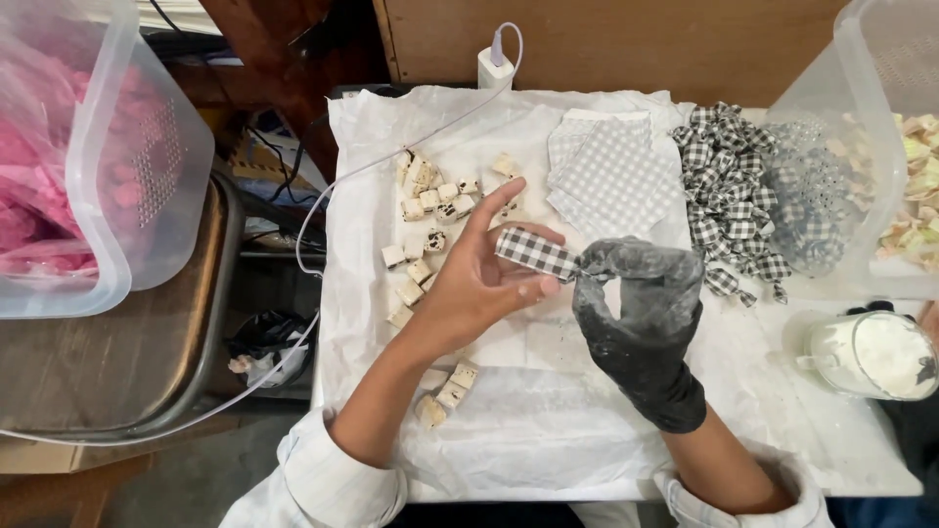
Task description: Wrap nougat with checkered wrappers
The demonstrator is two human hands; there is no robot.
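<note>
- Head view: a small piece wrapped in black-and-white checked paper (pixel 535 253) is held above the middle of a table covered with white paper (pixel 548 430).
- The wrapped piece is cradled in the bare left hand (pixel 479 284), its thumb and fingers curled around the piece's left part while the index finger is stretched upward.
- The right hand (pixel 641 313) is covered by a black glove dusted with white powder; its thumb and forefinger are pinched on the right end of the wrapper, where the paper is gathered.
- Pale unwrapped cubes (pixel 430 210) with dark specks are scattered on the white paper beyond the left hand, and a few more (pixel 445 391) lie near the left forearm.
- A stack of grey checked paper squares (pixel 611 171) is laid just beyond the hands.
- A heap of finished checked wrapped pieces (pixel 729 186) is piled to the right of the squares (touching a clear plastic bin (pixel 851 127)).
- A round container of white powder (pixel 875 354) is seen at the right edge.
- A clear bin holding pink bags (pixel 68 156) is set at the far left on a metal tray (pixel 117 362).
</note>
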